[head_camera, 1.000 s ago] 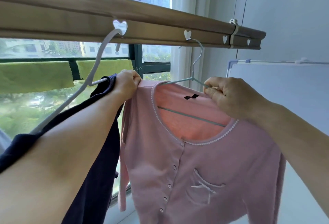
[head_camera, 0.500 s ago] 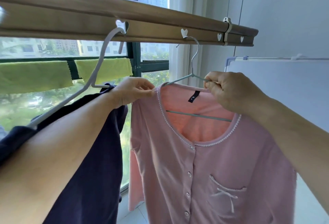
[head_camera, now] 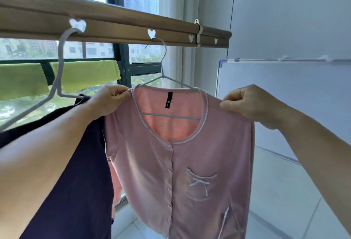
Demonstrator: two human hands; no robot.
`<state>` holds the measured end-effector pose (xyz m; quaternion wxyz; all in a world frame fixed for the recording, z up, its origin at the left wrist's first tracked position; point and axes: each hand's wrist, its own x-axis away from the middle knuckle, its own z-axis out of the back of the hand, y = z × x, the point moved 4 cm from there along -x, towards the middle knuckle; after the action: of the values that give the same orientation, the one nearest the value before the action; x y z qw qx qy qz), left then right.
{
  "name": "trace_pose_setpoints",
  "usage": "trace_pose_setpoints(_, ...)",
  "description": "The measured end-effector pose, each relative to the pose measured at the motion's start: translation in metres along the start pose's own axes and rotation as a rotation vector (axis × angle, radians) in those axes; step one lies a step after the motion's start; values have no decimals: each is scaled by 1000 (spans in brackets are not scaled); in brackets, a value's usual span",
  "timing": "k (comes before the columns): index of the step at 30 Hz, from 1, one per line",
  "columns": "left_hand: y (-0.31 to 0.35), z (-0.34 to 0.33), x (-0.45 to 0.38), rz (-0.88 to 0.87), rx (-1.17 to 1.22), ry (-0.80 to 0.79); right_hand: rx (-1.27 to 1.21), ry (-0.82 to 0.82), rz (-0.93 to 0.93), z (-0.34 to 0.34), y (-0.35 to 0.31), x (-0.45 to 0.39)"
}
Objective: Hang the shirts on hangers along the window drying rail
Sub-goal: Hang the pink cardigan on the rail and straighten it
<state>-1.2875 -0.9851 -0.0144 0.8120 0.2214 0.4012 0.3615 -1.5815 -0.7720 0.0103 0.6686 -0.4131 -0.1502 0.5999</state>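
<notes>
Two hands hold the pink shirt [head_camera: 182, 172] by its shoulders: the left hand [head_camera: 108, 102] pinches the fabric just beside the neckline between thumb and curled fingers, and the right hand [head_camera: 252, 105] pinches the other shoulder seam the same way. The shirt is draped on a thin wire hanger [head_camera: 167, 79] whose hook sits over the drying rail [head_camera: 117, 22] at the window, next to a dark garment [head_camera: 76, 172] on a white hanger [head_camera: 58, 79]. The knit looks light, soft and limp, so it should slide and sag readily on the slim wire. The shoulder seams seem the best places to grip, since tugging at the scalloped neckline or the buttoned front could stretch it.
</notes>
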Motion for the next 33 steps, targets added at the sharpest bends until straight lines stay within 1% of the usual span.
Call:
trace_pose_setpoints(4,0,3,2,0,-21,28,-211,94,-61,-8,3,-5)
trace_pose_setpoints(7,3,6,3,20,-66,40,-129,154,-20,-15,1,-9)
trace_pose_setpoints(9,4,9,4,34,-87,38,-95,251,-3,-18,3,-12)
trace_pose_setpoints(12,4,17,9,64,-100,52,-234,359,-59,-21,7,-16)
trace_pose_setpoints(13,5,18,10,69,-102,53,-231,366,-68,-20,8,-18)
trace_pose_setpoints(15,8,20,14,78,-116,60,-131,299,-69,-22,8,-23)
trace_pose_setpoints(17,10,20,16,93,-125,70,-63,229,-26,-25,4,-23)
trace_pose_setpoints(19,9,20,16,117,-129,84,-16,173,51,-27,-1,-19)
trace_pose_setpoints(21,8,20,17,147,-160,104,105,100,136,-32,-7,-13)
trace_pose_setpoints(24,7,18,19,197,-155,135,199,46,258,-41,-19,-4)
trace_pose_setpoints(27,9,13,18,222,-143,167,171,-13,313,-50,-29,-3)
trace_pose_setpoints(30,14,6,18,339,-193,177,56,-127,273,-61,-35,-1)
trace_pose_setpoints(31,16,4,17,381,-159,179,9,-169,263,-65,-37,0)
trace_pose_setpoints(33,21,-2,16,419,-3,181,-79,-253,242,-74,-42,3)
